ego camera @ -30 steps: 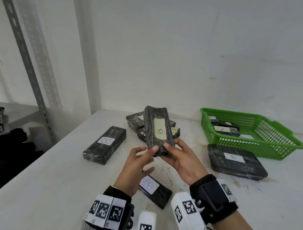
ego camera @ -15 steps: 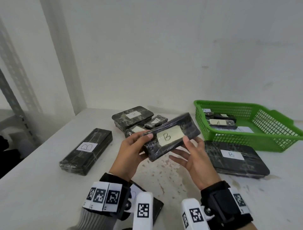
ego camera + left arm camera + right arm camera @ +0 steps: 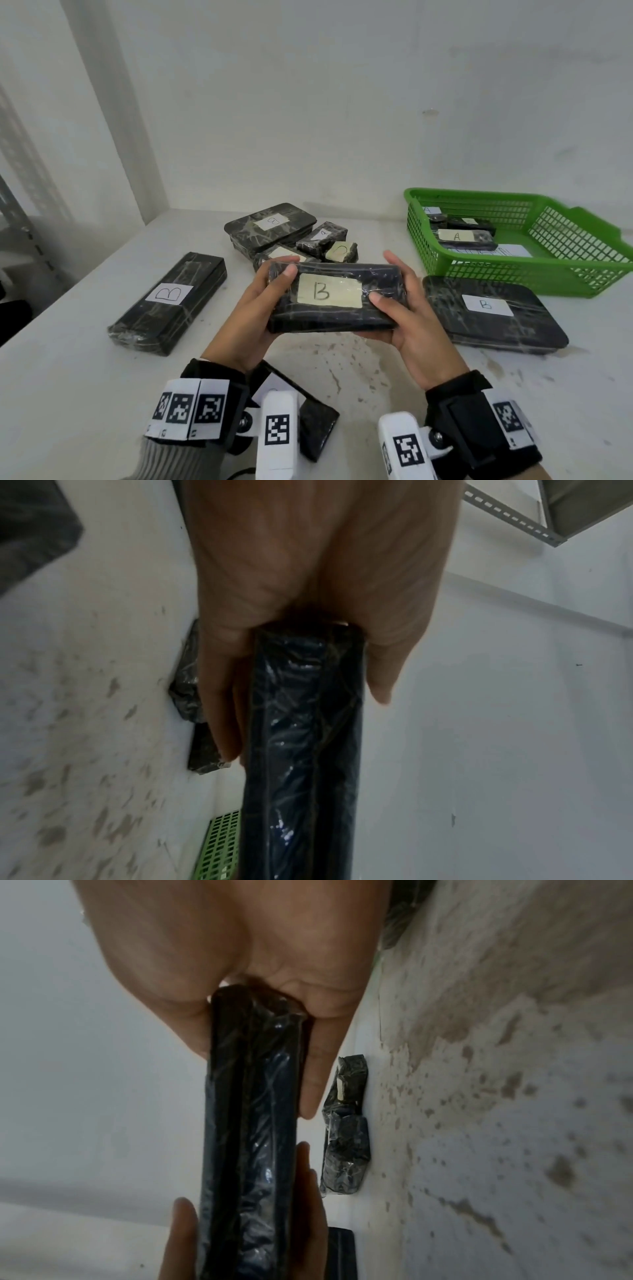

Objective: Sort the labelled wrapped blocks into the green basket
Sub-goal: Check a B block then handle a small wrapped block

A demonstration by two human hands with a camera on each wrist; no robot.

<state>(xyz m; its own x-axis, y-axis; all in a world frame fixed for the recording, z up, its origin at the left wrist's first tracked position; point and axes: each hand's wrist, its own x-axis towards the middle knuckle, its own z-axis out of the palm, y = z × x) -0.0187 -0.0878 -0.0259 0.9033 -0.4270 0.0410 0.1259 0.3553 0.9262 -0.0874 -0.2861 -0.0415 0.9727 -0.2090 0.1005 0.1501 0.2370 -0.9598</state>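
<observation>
Black plastic film wraps the held block (image 3: 334, 298), which in the head view lies level above the white table (image 3: 68, 377), its cream label reading "B" facing up. The left hand (image 3: 253, 311) grips its left end, thumb on top and fingers beneath; the right hand (image 3: 407, 318) grips the right end the same way. On the far right stands the green basket (image 3: 534, 277), holding wrapped blocks, one labelled "A" (image 3: 462, 236). Just near of the basket lies a flat block labelled "B" (image 3: 493, 311); at the left lies a long block labelled "B" (image 3: 168, 303). Far of the hands sits a cluster of smaller wrapped blocks (image 3: 291, 236), whose labels are too small or skewed to read surely. Another dark block (image 3: 308, 418) with a white label lies near, partly hidden by the wrists. From the left wrist view, the left hand (image 3: 308, 588) pinches the block's end (image 3: 301, 750) between thumb and fingers, with a corner of green basket mesh (image 3: 219, 848) low in the picture. From the right wrist view, the right hand (image 3: 246, 961) clamps the block's other end (image 3: 250, 1123) likewise, the left hand's fingers (image 3: 181, 1240) showing at the far end, and small wrapped blocks (image 3: 346, 1137) lying on the stained table (image 3: 514, 1096) beyond.
</observation>
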